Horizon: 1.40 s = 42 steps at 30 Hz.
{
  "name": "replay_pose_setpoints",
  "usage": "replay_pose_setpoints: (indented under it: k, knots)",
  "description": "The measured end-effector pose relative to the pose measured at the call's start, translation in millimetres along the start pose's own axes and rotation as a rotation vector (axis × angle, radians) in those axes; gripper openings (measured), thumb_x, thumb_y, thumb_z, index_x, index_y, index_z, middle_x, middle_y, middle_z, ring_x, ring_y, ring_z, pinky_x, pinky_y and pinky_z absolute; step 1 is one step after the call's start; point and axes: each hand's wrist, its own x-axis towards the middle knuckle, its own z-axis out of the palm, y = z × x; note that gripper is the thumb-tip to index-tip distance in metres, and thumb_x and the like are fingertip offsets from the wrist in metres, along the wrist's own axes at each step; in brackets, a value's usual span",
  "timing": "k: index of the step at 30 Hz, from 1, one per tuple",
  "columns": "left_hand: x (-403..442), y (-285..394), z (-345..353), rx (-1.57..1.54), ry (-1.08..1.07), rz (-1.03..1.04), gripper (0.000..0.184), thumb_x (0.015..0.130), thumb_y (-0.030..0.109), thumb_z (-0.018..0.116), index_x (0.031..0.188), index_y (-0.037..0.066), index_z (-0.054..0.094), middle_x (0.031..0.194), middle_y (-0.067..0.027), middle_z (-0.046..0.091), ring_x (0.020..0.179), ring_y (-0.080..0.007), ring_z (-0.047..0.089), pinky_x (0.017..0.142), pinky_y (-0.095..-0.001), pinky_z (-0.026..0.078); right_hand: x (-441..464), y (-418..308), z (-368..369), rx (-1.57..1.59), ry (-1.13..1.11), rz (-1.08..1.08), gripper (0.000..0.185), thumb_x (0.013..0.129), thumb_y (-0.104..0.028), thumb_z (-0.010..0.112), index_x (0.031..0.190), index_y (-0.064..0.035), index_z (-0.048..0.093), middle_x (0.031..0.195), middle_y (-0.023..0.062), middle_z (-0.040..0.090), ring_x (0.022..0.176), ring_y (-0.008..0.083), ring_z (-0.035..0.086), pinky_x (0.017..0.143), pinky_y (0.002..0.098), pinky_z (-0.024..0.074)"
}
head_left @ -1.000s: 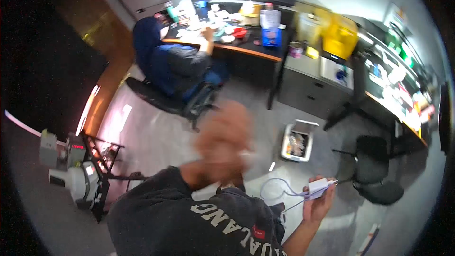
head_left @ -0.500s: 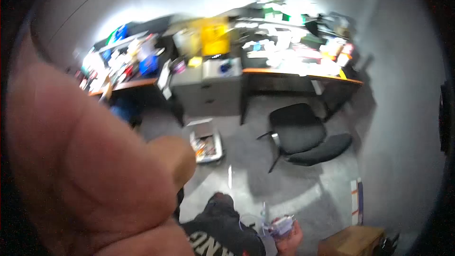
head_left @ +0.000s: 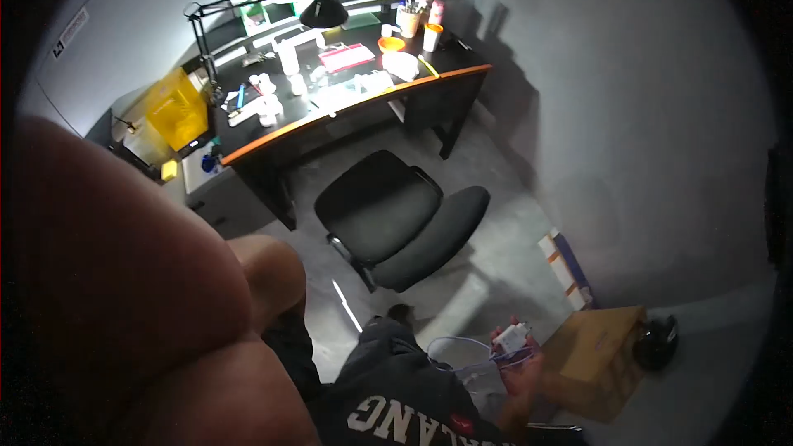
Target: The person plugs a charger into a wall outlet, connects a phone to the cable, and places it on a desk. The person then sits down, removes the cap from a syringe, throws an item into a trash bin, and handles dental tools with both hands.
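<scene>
Right hand (head_left: 520, 373): fingers curled round white blocky charger (head_left: 512, 337) | likely light, stiff; grip its sides | left hand (head_left: 157, 281): can't tell fingers' state

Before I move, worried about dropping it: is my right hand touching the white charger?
Touching: the head view shows the white charger lying in the upturned right hand, against its fingers.
</scene>
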Motion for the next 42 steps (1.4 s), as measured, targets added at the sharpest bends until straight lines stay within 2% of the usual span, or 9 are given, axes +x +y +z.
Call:
replay_pose_setpoints:
  k: [6,10,12,14,18,24,29,37,42]
  knots:
    - [-82,-99,153,-0.071,-0.021,-0.289,0.101,0.082,0.052,0.074,0.152,-0.003,0.027,0.147,-0.0225,0.042,0.132,-0.0323,0.046,0.109,-0.0449,0.036,78,-97,94,-0.383,-0.063,-0.132,0.070,0.085,-0.004,0.063,0.152,-0.0007,0.041,0.129,0.0293,0.056,0.126,0.0401,0.055,0.107,0.0503,0.0493]
    - [-239,-137,321,-0.473,-0.454,-1.087,0.110,0.081,0.055,0.075,0.157,-0.004,0.023,0.152,-0.0240,0.039,0.137,-0.0334,0.044,0.113,-0.0459,0.034,161,-165,167,-0.531,-0.226,-0.173,0.078,0.082,0.004,0.064,0.155,-0.0017,0.036,0.132,0.0262,0.057,0.126,0.0355,0.057,0.108,0.0483,0.0488]
    - [-348,-126,384,-1.012,-0.577,-1.451,0.134,0.079,0.070,0.074,0.163,-0.001,-0.002,0.166,-0.0260,0.020,0.153,-0.0354,0.024,0.122,-0.0499,0.018,207,-204,202,-0.610,-0.288,-0.191,0.080,0.083,0.005,0.065,0.157,-0.0038,0.033,0.134,0.0245,0.056,0.127,0.0342,0.057,0.109,0.0470,0.0481]
    - [-437,-104,436,-1.179,-0.592,-1.388,0.125,0.083,0.059,0.079,0.164,0.003,0.002,0.160,-0.0264,0.034,0.149,-0.0372,0.034,0.122,-0.0457,0.025,244,-234,234,-0.695,-0.338,-0.208,0.081,0.087,0.004,0.066,0.159,-0.0071,0.031,0.136,0.0229,0.055,0.130,0.0333,0.055,0.109,0.0450,0.0472]
    - [-449,-136,502,-0.980,-0.916,-1.686,0.052,0.090,0.030,0.079,0.126,-0.004,0.065,0.105,-0.0155,0.072,0.096,-0.0238,0.066,0.088,-0.0385,0.052,338,-306,297,-0.932,-0.445,-0.260,0.071,0.096,-0.003,0.065,0.158,-0.0069,0.030,0.139,0.0232,0.056,0.130,0.0328,0.057,0.106,0.0478,0.0509]
    - [-531,-196,486,-0.374,-0.172,-2.157,0.039,0.103,0.034,0.057,0.108,-0.001,0.071,0.084,-0.0050,0.067,0.077,-0.0130,0.057,0.068,-0.0316,0.047,490,-400,455,-1.113,-0.749,-0.467,0.064,0.100,-0.011,0.064,0.152,0.0026,0.031,0.147,0.0293,0.051,0.132,0.0359,0.057,0.099,0.0392,0.0571]
    - [-537,-271,477,0.444,-0.187,-1.817,0.035,0.100,0.031,0.067,0.089,-0.002,0.070,0.067,-0.0013,0.055,0.064,-0.0079,0.044,0.055,-0.0309,0.038,637,-448,578,-0.857,-0.739,-0.346,0.062,0.103,-0.016,0.062,0.150,0.0099,0.030,0.129,0.0265,0.059,0.120,0.0321,0.062,0.084,0.0310,0.0582]
    - [-604,-331,463,0.607,-0.155,-2.045,0.054,0.102,0.037,0.061,0.065,-0.002,0.052,0.056,-0.0023,0.038,0.058,-0.0084,0.036,0.051,-0.0358,0.033,913,-511,689,-0.885,-0.660,-0.093,0.041,0.101,-0.021,0.067,0.130,0.0051,0.054,0.109,0.0178,0.066,0.091,0.0194,0.069,0.050,0.0199,0.0467]
    - [-601,-398,491,0.505,-0.079,-2.183,0.053,0.100,0.038,0.065,0.065,-0.002,0.057,0.054,-0.0029,0.044,0.056,-0.0075,0.038,0.050,-0.0321,0.033,1088,-451,676,-0.989,-0.440,0.124,0.042,0.093,-0.013,0.074,0.124,0.0107,0.058,0.113,0.0219,0.066,0.096,0.0326,0.072,0.065,0.0259,0.0605]
